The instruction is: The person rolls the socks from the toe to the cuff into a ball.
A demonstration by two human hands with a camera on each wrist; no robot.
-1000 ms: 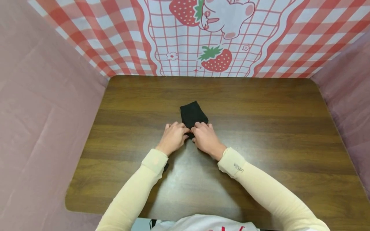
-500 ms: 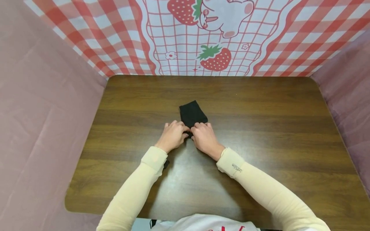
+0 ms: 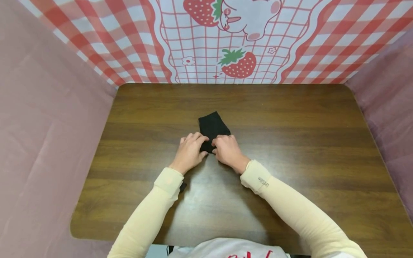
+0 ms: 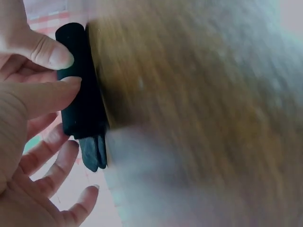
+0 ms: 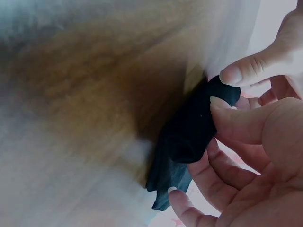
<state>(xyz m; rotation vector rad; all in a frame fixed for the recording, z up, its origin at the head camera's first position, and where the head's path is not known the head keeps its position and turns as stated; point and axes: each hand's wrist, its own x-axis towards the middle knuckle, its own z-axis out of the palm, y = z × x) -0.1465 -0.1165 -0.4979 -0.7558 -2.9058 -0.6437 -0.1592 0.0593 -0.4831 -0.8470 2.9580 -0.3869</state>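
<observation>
Although the far part of the black cloth (image 3: 213,124) lies flat on the desk (image 3: 290,122), its near end looks already rolled, with left grip (image 3: 191,148) and right grip (image 3: 227,149) both closed to a pinch on it, apparently leaving the flat stretch unrolled

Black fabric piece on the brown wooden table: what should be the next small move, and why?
Probably roll the black fabric piece slightly forward, away from the person: the left hand and the right hand hold its rolled near end, while its far part lies flat beyond them.
</observation>
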